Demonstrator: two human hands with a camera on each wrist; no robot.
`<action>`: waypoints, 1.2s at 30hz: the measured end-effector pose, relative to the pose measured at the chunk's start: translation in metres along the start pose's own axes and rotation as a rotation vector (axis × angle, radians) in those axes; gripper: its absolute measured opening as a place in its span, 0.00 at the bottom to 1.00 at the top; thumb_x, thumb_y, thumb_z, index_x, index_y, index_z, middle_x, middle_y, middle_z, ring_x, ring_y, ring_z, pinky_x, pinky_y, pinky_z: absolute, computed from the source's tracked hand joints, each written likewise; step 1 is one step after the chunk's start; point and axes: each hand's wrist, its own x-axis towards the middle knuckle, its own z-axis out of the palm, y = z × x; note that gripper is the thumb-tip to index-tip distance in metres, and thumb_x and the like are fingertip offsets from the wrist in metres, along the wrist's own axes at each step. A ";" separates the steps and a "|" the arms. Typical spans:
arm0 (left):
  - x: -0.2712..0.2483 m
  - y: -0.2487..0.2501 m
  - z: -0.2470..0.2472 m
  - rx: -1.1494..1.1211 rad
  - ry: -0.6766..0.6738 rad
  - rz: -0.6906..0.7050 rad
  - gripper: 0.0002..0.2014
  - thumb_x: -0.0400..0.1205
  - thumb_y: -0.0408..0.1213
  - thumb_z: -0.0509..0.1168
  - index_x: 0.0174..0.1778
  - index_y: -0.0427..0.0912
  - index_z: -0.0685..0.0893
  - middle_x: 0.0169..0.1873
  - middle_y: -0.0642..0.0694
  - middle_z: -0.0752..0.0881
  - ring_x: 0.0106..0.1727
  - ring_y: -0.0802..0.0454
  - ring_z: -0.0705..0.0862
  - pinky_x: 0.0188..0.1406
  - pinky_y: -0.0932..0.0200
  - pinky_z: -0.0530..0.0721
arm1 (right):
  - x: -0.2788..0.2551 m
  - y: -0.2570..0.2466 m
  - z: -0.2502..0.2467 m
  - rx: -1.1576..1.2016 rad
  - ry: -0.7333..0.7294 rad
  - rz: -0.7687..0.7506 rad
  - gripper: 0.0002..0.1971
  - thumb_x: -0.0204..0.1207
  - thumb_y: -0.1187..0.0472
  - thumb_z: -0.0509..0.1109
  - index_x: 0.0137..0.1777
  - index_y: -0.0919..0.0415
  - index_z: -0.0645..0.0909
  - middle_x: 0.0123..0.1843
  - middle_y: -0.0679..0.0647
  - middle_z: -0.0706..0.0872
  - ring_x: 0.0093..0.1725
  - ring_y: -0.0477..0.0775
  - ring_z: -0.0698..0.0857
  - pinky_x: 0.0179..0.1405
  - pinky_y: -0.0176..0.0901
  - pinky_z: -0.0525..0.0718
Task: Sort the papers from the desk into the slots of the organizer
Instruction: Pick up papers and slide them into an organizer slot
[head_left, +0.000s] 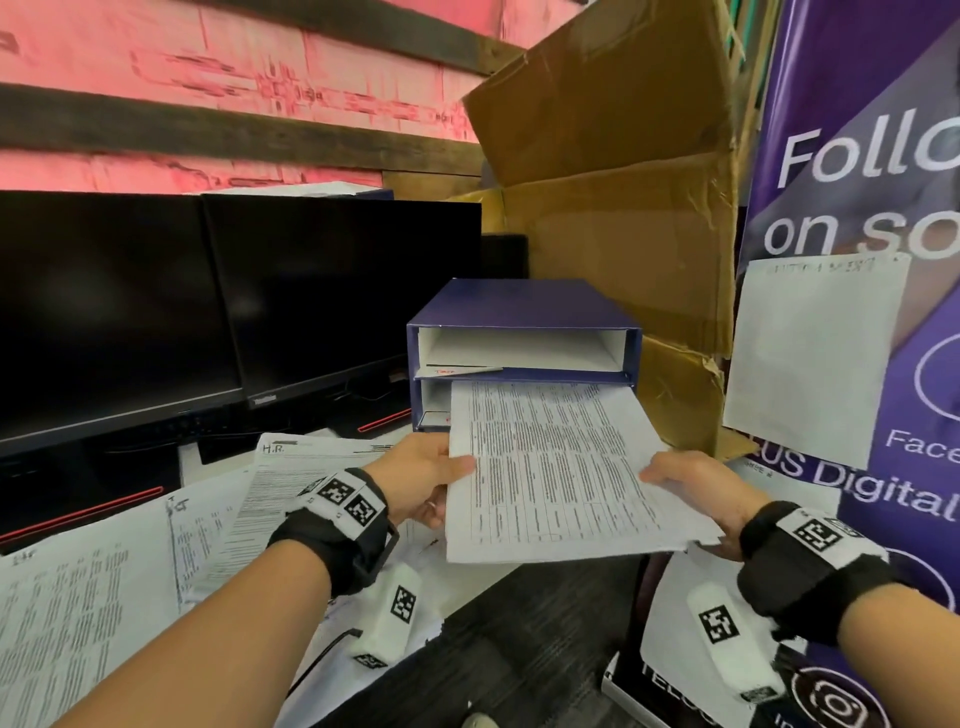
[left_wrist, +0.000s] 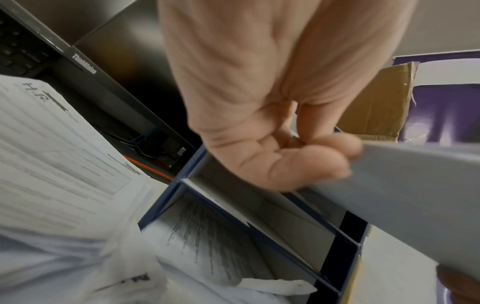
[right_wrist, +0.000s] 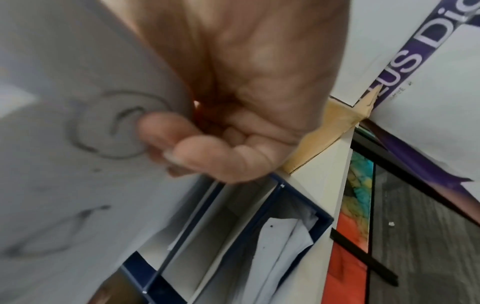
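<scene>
Both hands are gripping 1 sheaf of printed sheets: left hand is pinching its left edge, thumb on top, and right hand is pinching its right edge, fingers curled beneath. The sheaf's far edge is entering the organizer's 2nd slot from the top, which is already holding a small card at its left. More papers are lying loose on the desk, beside 2 monitors.

Risk, as judged: the sheaf is sitting skewed to the slot mouth, so its far right corner is likely to catch on the side wall and buckle. Loose sheets are liable to fan apart if either pinch is slackening. The light organizer is also likely to slide back against the box behind.
</scene>
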 end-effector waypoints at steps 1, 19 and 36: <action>0.001 0.002 0.002 -0.020 0.057 0.009 0.10 0.87 0.39 0.59 0.57 0.42 0.83 0.38 0.45 0.91 0.29 0.54 0.86 0.24 0.60 0.82 | 0.003 0.001 0.002 0.011 0.032 -0.007 0.13 0.80 0.65 0.62 0.58 0.74 0.80 0.53 0.69 0.88 0.50 0.70 0.86 0.48 0.53 0.81; 0.030 0.014 -0.001 -0.585 0.407 0.077 0.22 0.83 0.22 0.61 0.74 0.31 0.68 0.62 0.30 0.79 0.46 0.39 0.88 0.43 0.52 0.90 | 0.025 -0.036 0.050 0.627 0.052 0.006 0.15 0.85 0.72 0.57 0.71 0.69 0.68 0.60 0.67 0.80 0.44 0.57 0.86 0.22 0.44 0.88; 0.061 0.022 -0.009 0.442 0.276 -0.026 0.26 0.82 0.20 0.55 0.76 0.42 0.70 0.73 0.42 0.70 0.38 0.37 0.89 0.38 0.41 0.90 | 0.060 -0.032 0.067 -1.346 0.197 -0.395 0.30 0.83 0.49 0.57 0.83 0.55 0.56 0.82 0.57 0.62 0.77 0.67 0.62 0.73 0.56 0.66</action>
